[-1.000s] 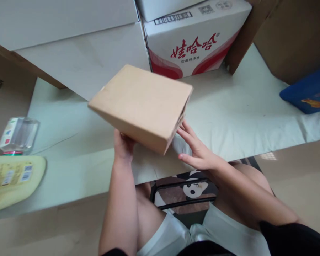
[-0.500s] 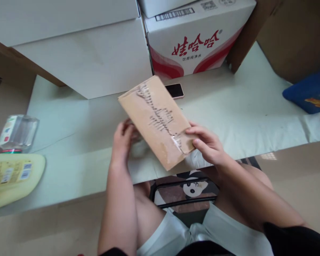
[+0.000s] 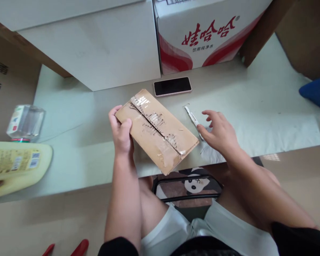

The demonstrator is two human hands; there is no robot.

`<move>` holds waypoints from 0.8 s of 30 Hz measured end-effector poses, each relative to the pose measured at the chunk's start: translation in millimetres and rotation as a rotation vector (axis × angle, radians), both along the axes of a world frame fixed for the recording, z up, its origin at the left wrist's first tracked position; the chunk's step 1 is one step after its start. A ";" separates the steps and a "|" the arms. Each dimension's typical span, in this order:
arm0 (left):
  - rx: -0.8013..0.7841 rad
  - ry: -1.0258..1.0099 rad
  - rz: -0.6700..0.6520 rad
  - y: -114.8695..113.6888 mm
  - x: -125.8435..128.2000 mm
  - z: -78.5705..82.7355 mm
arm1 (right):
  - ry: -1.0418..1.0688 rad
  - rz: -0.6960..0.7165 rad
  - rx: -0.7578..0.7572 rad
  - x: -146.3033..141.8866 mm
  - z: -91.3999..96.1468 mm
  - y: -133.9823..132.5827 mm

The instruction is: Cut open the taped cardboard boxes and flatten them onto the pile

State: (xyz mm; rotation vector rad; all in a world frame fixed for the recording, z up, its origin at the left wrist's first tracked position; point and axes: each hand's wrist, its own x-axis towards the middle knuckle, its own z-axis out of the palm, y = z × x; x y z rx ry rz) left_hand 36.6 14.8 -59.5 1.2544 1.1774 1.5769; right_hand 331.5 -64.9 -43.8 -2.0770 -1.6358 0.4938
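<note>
A flat brown cardboard box point(image 3: 156, 131), tilted over the table edge, is gripped at its left corner by my left hand point(image 3: 122, 133), thumb on top. Torn tape and ragged paper run along the dark seam across its upper face. My right hand point(image 3: 219, 128) is off the box, fingers apart and slightly curled. Beside its thumb a slim silver scalpel point(image 3: 192, 118) lies on the table; I cannot tell whether the thumb touches it. A crumpled clear plastic piece point(image 3: 212, 155) sits below that hand.
Behind the box lies a phone point(image 3: 172, 86). White cartons point(image 3: 96, 49) and a red-and-white carton point(image 3: 202, 46) stand at the back. A clear bottle point(image 3: 29, 121) and a pale yellow bottle point(image 3: 18, 167) are at left, a blue object point(image 3: 317, 93) at right.
My right hand has let go of the box and moved right, beside the scalpel. My left hand now has its thumb over the box's top, and the box lies flatter, uncovering the phone.
</note>
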 end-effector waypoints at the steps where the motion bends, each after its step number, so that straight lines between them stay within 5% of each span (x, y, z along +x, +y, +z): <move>1: 0.010 0.005 0.003 0.2 0.9 0.3 | -0.096 0.008 -0.087 1.9 -0.4 2.2; 4: 0.028 0.022 0.022 0.8 3.9 1.9 | -0.201 0.078 -0.271 4.2 -1.8 6.9; 8: 0.014 0.048 0.039 0.3 7.9 4.7 | -0.042 0.089 -0.242 2.9 -0.7 6.5; 11: -0.001 0.017 0.037 -1.5 12.5 8.4 | 0.399 0.155 0.002 0.0 6.6 0.5; 16: -0.001 -0.053 0.068 -6.0 21.0 13.2 | 1.084 0.482 0.466 -11.8 29.2 -8.9; 24: 0.006 -0.143 0.036 -12.1 27.3 19.4 | 0.748 0.378 0.839 -28.9 47.2 -22.8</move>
